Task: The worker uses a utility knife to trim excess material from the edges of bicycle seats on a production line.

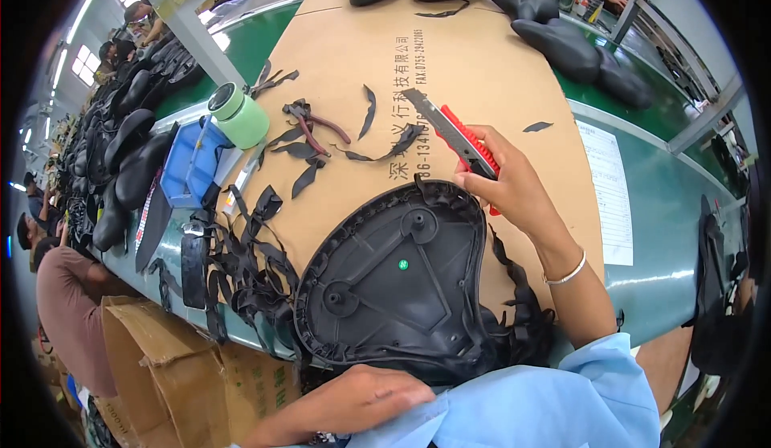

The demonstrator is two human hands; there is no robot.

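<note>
In my right hand is a utility knife with a red and black handle, its blade pointing up and to the left. The hand is closed around it just above the far right rim of a black bicycle saddle. That saddle lies underside up, showing a ribbed plastic base, a small green round sticker and dark cover material folded along its rim. By the saddle's near edge rests my left hand, its fingers loosely laid to the right with no object visible in them. A dark trimmed strip stands up at the saddle's far rim.
Black scraps lie left of the saddle on the cardboard sheet. Red-handled pincers, a green jar and a blue bin stand beyond. Finished saddles line the far edge. An open carton sits lower left.
</note>
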